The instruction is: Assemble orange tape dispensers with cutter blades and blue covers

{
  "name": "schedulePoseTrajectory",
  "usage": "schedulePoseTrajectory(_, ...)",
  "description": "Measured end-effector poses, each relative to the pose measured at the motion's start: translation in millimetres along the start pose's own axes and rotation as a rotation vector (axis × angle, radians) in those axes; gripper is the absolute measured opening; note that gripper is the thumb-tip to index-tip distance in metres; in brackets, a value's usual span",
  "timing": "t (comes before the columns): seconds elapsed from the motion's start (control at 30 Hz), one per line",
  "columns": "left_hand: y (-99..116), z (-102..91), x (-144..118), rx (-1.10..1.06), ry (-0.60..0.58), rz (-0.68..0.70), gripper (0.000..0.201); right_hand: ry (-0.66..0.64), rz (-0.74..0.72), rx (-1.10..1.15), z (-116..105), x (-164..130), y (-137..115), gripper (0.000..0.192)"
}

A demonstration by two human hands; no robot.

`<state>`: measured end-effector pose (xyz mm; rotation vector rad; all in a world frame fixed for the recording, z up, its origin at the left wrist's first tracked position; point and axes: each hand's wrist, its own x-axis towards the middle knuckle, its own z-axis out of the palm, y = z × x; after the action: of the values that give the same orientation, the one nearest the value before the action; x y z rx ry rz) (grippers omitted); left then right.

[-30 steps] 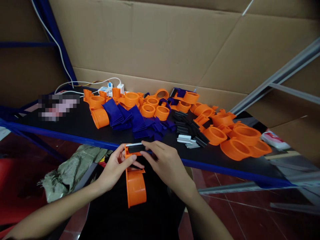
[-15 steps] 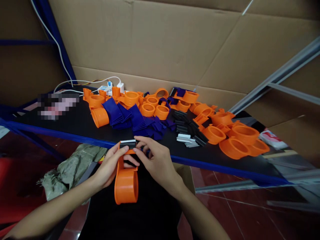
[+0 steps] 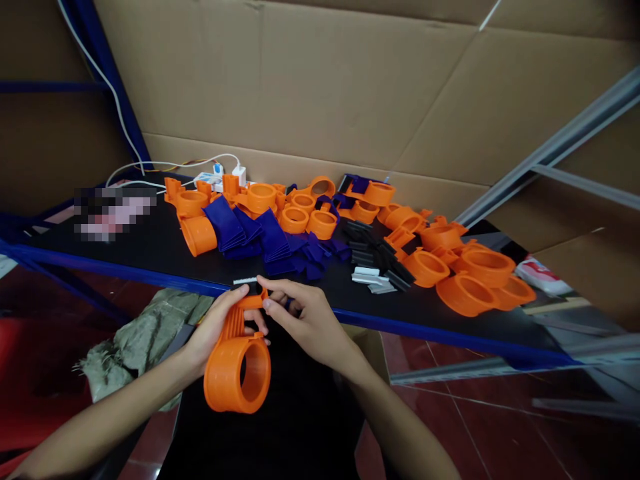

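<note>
Orange dispenser (image 3: 239, 363): round hollow ring, toothed blade on top; left hand (image 3: 219, 327), right hand (image 3: 304, 319) both gripping it.

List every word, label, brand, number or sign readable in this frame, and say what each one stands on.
No text can be read.
Pixelated patch at the table's left end: masked, unreadable.
Red-and-white packet past the table's right end: any print is too small and blurred.
Orange dispenser body held in the left hand, with the right hand at its top: no marking shows.
Cardboard wall: plain.

Black table (image 3: 150, 250) under orange rings (image 3: 465, 293)
</note>
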<state>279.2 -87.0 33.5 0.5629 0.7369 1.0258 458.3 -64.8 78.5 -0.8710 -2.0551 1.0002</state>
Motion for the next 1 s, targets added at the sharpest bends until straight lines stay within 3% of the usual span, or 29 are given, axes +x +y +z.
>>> schedulePoseTrajectory(0.13, 2, -1.2, 1, 0.008, 0.031, 0.083, 0.029, -0.059, -0.023, -0.143, -18, 2, -1, 0.042)
schedulePoseTrajectory(0.33, 3, -3.2, 3, 0.014, 0.060, 0.008, 0.036, 0.222, 0.168, -0.777, -64, -2, 18, 0.028)
schedulePoseTrajectory(0.5, -1, 1.7, 1, 0.037, 0.070, 0.036, 0.032, 0.087, 0.199, -1.015, -67, -5, 26, 0.026)
schedulePoseTrajectory(0.67, 0, 5.3, -1, 0.043, 0.077, 0.048, 0.031, 0.062, 0.274, -1.005, -65, -6, 24, 0.017)
schedulePoseTrajectory(0.83, 1, 7.1, -3, 0.042, 0.076, 0.045, 0.032, 0.052, 0.191, -0.838, -78, -8, 27, 0.034)
schedulePoseTrajectory(1.0, 0, 8.3, -2, 0.050, 0.092, 0.048, 0.029, -0.037, 0.101, -0.603, -88, 0, 40, 0.029)
